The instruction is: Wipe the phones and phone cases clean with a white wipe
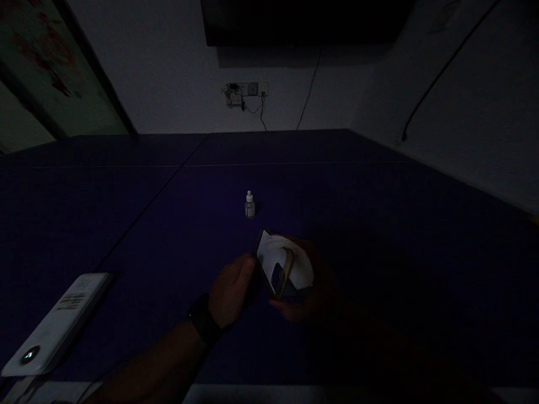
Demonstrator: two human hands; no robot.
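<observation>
In dim light, my right hand (309,286) wraps around the right side of a dark-edged object with a white inside (273,252), perhaps an open case or box; its kind I cannot make out. A curved tan edge and a small dark panel show within it. My left hand (233,286), with a black watch (204,320) on the wrist, closes at the object's left edge, thumb along the top; its other fingers are mostly hidden. Beyond both hands a small clear dropper bottle (250,209) with a white cap and label stands upright on the dark blue table (202,219).
A white power bank (61,320) with a lit round display lies at the near left. Sockets with plugs and cables (244,92) sit on the back wall under a dark screen (307,22). A black cable (446,73) hangs on the right wall.
</observation>
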